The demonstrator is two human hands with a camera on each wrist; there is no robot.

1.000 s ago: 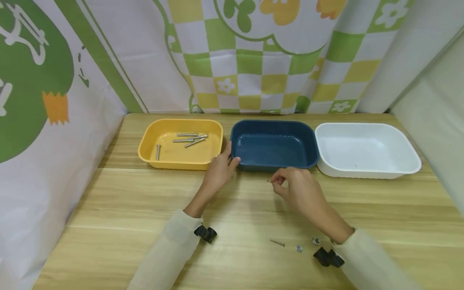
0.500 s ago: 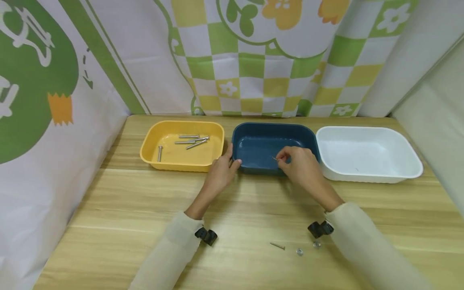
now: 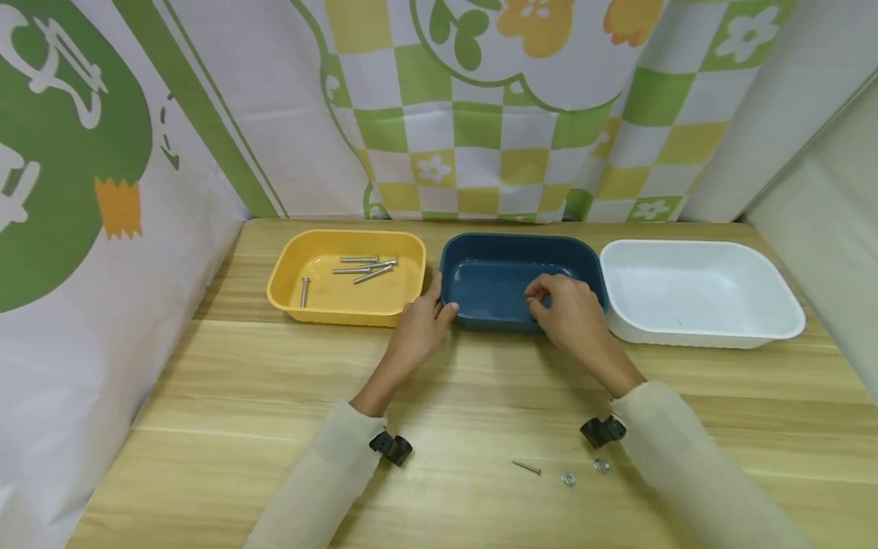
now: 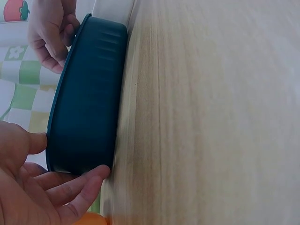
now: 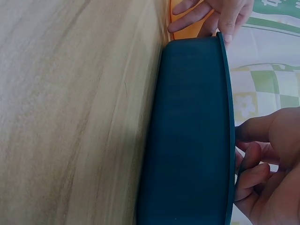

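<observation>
My left hand (image 3: 417,328) rests at the left end of the dark blue bin (image 3: 524,325). Its thumb touches the rim and its fairly straight fingers lie along the outer end wall, as the left wrist view shows. Over the front right part of that bin is my right hand (image 3: 571,311), its fingers bent and thumb close to them. Whether a small screw is between those fingertips is hidden in every view. In the right wrist view, the right-hand fingers (image 5: 255,176) are just beyond the bin's rim. No object shows on the visible part of the bin's floor.
A yellow bin (image 3: 343,314) with several bolts (image 3: 363,269) stands left of the blue one. To its right is a white bin (image 3: 700,333). Nearer on the wooden table (image 3: 274,427) lie a screw (image 3: 527,467) and two nuts, one nut (image 3: 568,479) beside the other nut (image 3: 601,466).
My right hand has moved forward from in front of the blue bin to over it. The small screw seen at its fingertips earlier no longer shows. The left hand has stayed put.
</observation>
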